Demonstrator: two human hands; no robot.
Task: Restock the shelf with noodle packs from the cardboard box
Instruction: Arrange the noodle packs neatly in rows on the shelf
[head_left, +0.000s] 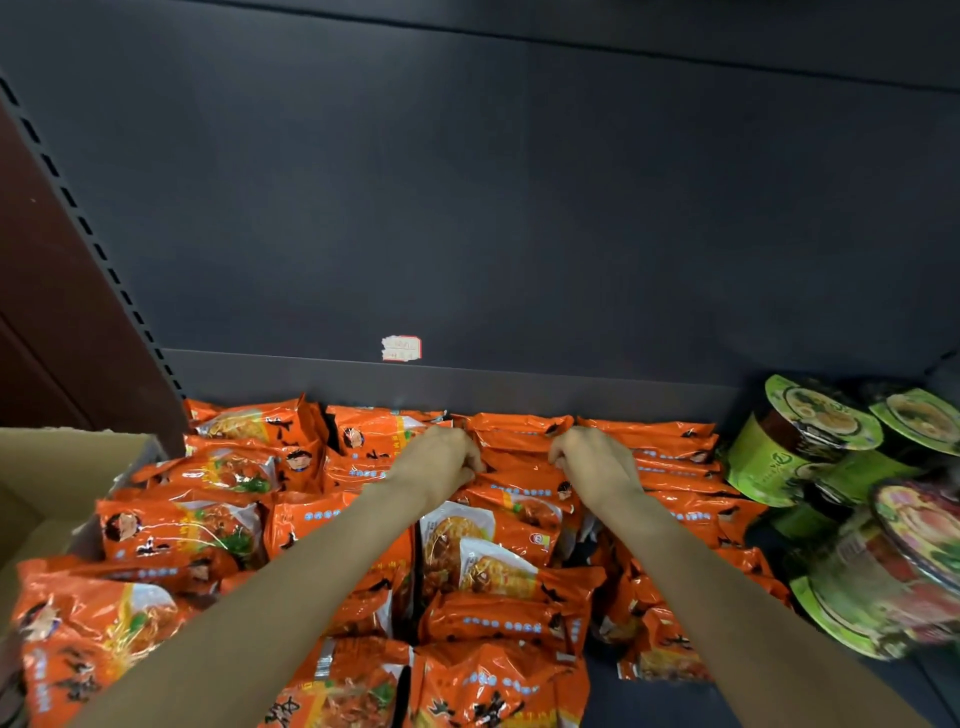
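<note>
Dark metal shelf (675, 696): deck packed with glossy orange noodle packs (182, 530) from left upright to right of centre. Above the packs: open air up to the dark back panel (467, 208). Right of packs: stacked green-lidded noodle bowls (810, 447). Left of packs: brown cardboard box (62, 467). Narrow bare strip at the front right.
</note>
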